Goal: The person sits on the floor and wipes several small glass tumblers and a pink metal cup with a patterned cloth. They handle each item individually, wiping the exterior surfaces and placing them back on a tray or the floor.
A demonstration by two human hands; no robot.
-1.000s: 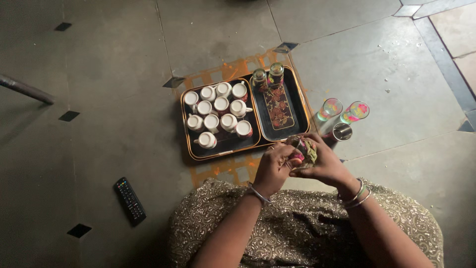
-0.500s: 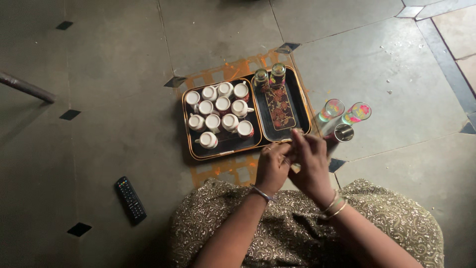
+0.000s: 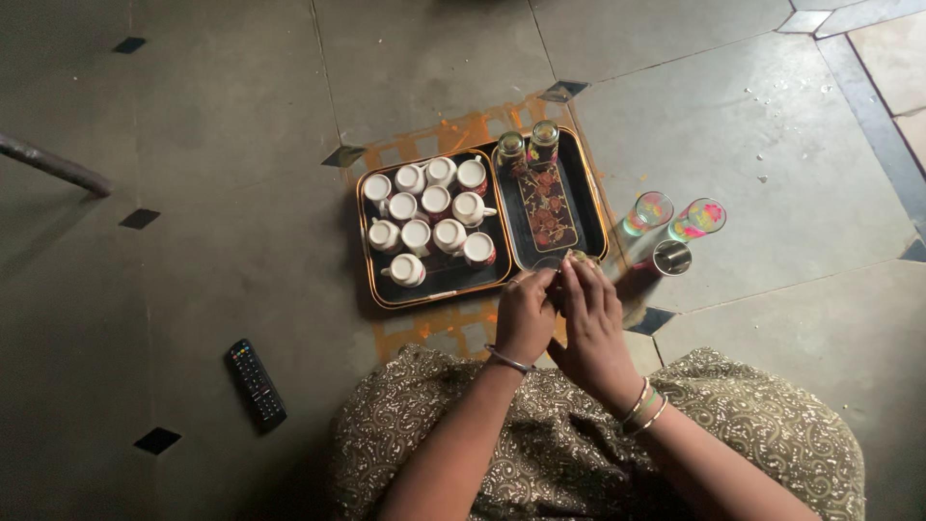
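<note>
Both my hands are together over the near edge of the narrow tray (image 3: 590, 183). Left hand (image 3: 526, 314) and right hand (image 3: 590, 323) are closed around one small thing, of which only a greenish tip (image 3: 577, 257) shows past my right fingertips. I can't tell what it is now; a second ago it read as a patterned glass wrapped in a cloth. Since then my right hand has rolled over the top of it, covering it, and the bundle has moved slightly towards the tray. Just right of the grip: a steel cup (image 3: 669, 257) and two painted glasses (image 3: 675, 216). Left and ahead: white cups (image 3: 429, 220). A remote (image 3: 255, 383) lies well off left.
</note>
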